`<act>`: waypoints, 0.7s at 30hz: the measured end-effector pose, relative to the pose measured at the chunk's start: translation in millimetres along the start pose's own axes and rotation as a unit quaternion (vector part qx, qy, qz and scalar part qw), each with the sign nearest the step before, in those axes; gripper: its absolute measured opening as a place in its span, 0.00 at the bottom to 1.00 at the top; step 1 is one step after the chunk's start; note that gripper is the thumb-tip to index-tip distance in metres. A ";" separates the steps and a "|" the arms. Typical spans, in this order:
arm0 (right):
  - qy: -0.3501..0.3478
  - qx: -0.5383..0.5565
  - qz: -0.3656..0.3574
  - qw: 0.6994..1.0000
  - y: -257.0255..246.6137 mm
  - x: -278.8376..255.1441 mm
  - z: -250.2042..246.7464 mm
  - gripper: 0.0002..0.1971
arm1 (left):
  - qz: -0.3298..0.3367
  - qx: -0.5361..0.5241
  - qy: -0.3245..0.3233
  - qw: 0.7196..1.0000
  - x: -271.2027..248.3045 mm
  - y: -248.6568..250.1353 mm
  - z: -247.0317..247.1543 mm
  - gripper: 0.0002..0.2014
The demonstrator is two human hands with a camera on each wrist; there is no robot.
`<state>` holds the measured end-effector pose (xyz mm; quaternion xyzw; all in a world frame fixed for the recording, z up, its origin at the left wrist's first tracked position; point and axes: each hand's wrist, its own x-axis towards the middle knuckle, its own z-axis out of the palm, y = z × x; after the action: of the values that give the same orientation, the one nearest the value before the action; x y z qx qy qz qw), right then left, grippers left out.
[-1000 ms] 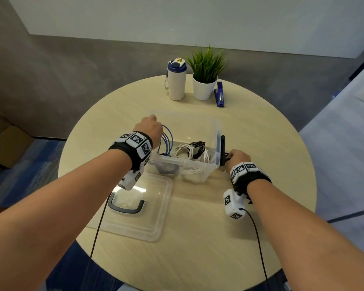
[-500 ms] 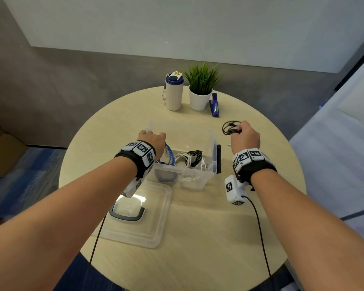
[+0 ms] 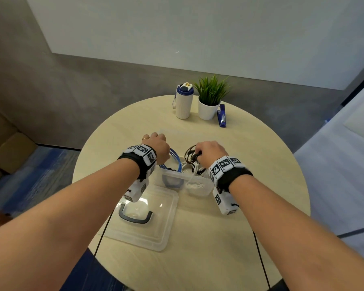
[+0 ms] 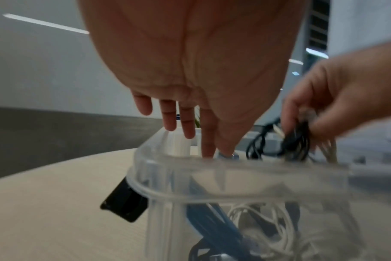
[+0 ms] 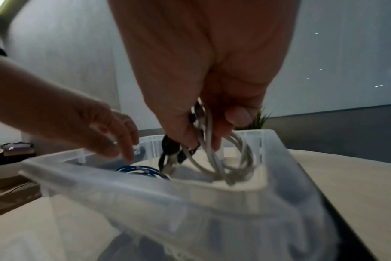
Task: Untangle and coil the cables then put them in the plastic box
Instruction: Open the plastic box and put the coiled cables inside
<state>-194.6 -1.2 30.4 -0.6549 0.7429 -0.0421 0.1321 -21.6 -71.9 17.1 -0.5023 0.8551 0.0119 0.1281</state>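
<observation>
A clear plastic box (image 3: 185, 177) stands mid-table with a blue cable (image 3: 176, 158) and a white cable (image 3: 194, 185) coiled inside. My right hand (image 3: 210, 153) hovers over the box's right half and grips a coiled dark cable (image 3: 192, 154). In the right wrist view that cable (image 5: 214, 155) shows grey loops and black plugs hanging from my curled fingers (image 5: 239, 114) just above the box rim (image 5: 145, 181). My left hand (image 3: 156, 147) reaches into the left half, fingers (image 4: 188, 125) straight, thumb tip on the blue cable (image 4: 228, 155).
The box lid (image 3: 156, 229) with its grey handle (image 3: 135, 218) lies flat in front left of the box. A white bottle (image 3: 184, 103), a potted plant (image 3: 210, 97) and a blue stapler (image 3: 222, 116) stand at the table's far edge. A black latch (image 4: 125, 203) hangs on the box's left side.
My right hand took the dark cable from the table beyond the box's right side and carried it left, over the box. My left hand stayed at the blue cable.
</observation>
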 end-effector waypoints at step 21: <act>-0.162 0.172 0.083 0.968 -36.2 -39.8 -9.7 0.15 | -0.178 -0.179 -0.141 0.957 -45.7 -67.8 66.8 0.15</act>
<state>-158.0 31.9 53.9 -0.5565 0.7446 -0.0517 0.3649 71.8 -56.4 -29.6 -0.6544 0.7088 0.2125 0.1557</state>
